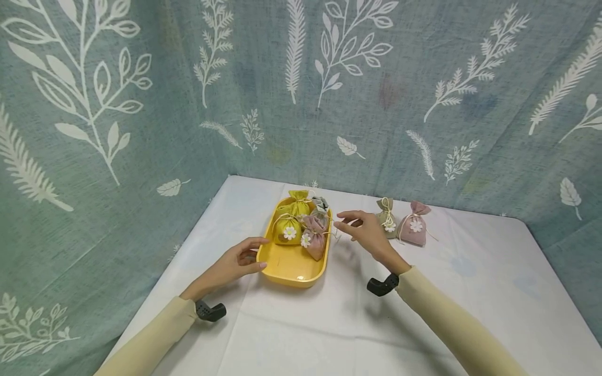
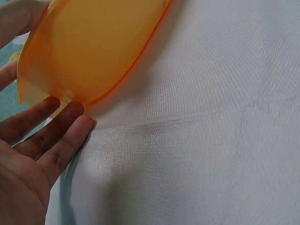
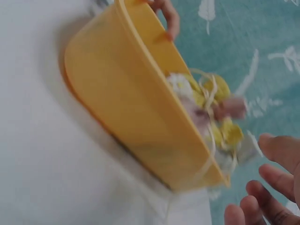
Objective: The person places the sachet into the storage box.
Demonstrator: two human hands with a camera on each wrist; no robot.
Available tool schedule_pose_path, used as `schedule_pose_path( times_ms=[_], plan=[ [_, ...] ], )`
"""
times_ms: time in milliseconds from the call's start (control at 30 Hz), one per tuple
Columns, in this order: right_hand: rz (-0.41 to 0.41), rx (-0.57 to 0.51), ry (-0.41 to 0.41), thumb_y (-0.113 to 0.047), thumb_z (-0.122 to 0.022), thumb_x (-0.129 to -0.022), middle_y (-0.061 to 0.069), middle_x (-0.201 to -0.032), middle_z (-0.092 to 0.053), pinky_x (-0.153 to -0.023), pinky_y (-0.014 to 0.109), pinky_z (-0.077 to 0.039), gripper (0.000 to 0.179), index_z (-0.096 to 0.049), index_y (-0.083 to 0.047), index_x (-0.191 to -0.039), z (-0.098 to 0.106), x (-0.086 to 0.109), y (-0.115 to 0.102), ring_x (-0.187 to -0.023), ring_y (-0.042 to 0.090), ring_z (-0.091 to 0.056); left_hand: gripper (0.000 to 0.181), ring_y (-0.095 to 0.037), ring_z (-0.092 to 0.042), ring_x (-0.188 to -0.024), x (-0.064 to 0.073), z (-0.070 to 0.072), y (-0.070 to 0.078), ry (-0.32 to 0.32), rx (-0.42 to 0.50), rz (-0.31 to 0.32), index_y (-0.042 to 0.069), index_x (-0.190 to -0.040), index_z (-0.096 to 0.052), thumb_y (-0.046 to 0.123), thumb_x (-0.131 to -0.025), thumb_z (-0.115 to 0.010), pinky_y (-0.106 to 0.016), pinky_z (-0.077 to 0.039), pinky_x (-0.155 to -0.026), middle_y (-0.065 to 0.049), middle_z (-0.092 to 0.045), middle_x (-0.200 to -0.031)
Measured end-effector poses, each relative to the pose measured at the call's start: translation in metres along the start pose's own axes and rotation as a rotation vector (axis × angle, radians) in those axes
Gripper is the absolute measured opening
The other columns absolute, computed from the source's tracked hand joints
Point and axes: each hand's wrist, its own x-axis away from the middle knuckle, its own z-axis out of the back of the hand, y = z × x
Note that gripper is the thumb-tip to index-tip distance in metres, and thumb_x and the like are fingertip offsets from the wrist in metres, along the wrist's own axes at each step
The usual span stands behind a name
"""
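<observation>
A yellow plastic tray [image 1: 291, 269] holds several small drawstring pouches at its far end: yellow pouches [image 1: 288, 231], a pink pouch [image 1: 316, 239] with a white flower, and a grey pouch [image 1: 321, 206]. My left hand [image 1: 240, 258] grips the tray's left side; in the left wrist view, fingertips [image 2: 75, 110] touch its outer wall while the thumb lies over the rim. Just right of the tray hovers my right hand [image 1: 364, 230], fingers loosely bent and nothing in them. The right wrist view shows those fingers [image 3: 281, 180] apart from the pouches.
Behind and right of my right hand, an olive-brown pouch [image 1: 386, 214] and another pink pouch [image 1: 414, 227] stand side by side on the white tablecloth [image 1: 470, 292]. A green leaf-patterned curtain [image 1: 357, 109] closes off the back and left side.
</observation>
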Motion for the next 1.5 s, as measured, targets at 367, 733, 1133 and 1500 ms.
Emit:
schedule_pose_path(
  times_ms=[367,733,1133,1500],
  plan=[
    [-0.054,0.0,0.098,-0.042,-0.075,-0.096,0.013,-0.114,-0.068,-0.079,0.053,-0.059,0.045,-0.071,-0.012,-0.129,0.064,0.017,0.036,-0.098,0.037,-0.066,0.062,-0.031,-0.059,-0.124,-0.002,-0.001,0.0,0.005,-0.007,0.008,0.022,-0.15,-0.049,0.024,-0.095,-0.078,-0.048,-0.049,-0.107,-0.014,-0.052,-0.144],
    [-0.166,0.154,0.248,-0.046,-0.07,-0.098,0.016,-0.114,-0.067,-0.068,0.027,-0.057,0.047,-0.072,-0.009,-0.126,0.119,0.029,0.071,-0.097,0.025,-0.062,0.066,-0.032,-0.058,-0.125,0.0,-0.002,0.001,0.007,0.003,0.003,0.02,-0.15,-0.048,0.032,-0.093,-0.079,-0.048,-0.048,-0.107,-0.016,-0.051,-0.146],
    [-0.209,0.204,0.362,-0.052,-0.07,-0.096,0.017,-0.117,-0.066,-0.069,0.031,-0.06,0.053,-0.072,-0.006,-0.123,0.148,0.03,0.097,-0.095,0.026,-0.064,0.065,-0.03,-0.058,-0.124,-0.001,-0.002,0.002,0.011,0.005,0.018,0.022,-0.15,-0.049,0.027,-0.093,-0.079,-0.045,-0.049,-0.106,-0.014,-0.052,-0.145],
    [-0.325,0.237,0.165,-0.068,-0.054,-0.098,0.032,-0.144,-0.049,-0.075,0.036,-0.056,0.086,-0.043,-0.004,-0.155,0.161,0.023,0.115,-0.104,0.038,-0.064,0.068,-0.027,-0.059,-0.124,0.001,-0.001,0.002,0.002,0.006,0.022,0.026,-0.151,-0.048,0.036,-0.092,-0.08,-0.041,-0.05,-0.105,-0.01,-0.052,-0.145]
  ],
)
